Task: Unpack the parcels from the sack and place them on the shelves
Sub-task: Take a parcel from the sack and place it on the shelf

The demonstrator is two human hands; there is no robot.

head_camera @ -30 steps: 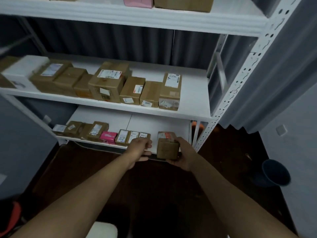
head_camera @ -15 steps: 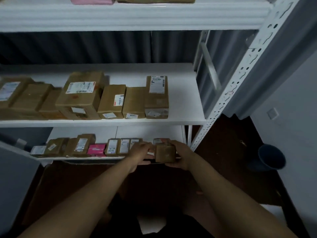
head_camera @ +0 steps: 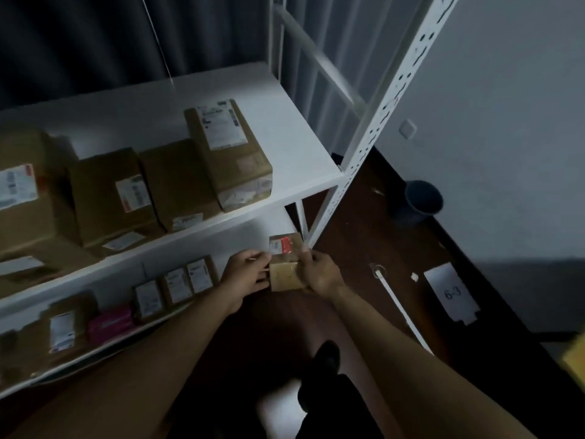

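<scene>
Both hands have stayed on the small cardboard parcel (head_camera: 284,275) while the view has swung right and tilted. It sits at the front edge of the lower shelf (head_camera: 253,226), near its right end. Left hand (head_camera: 245,275) curls against its left side; right hand (head_camera: 318,274) grips its right side, forefinger raised. Labelled parcels (head_camera: 177,288) line the edge to its left.

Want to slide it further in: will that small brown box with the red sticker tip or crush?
Probably stiff: the small brown box keeps square edges between both hands. Its squat shape should slide on the lower shelf, not tip. The glossy tape may be slippery.
</scene>
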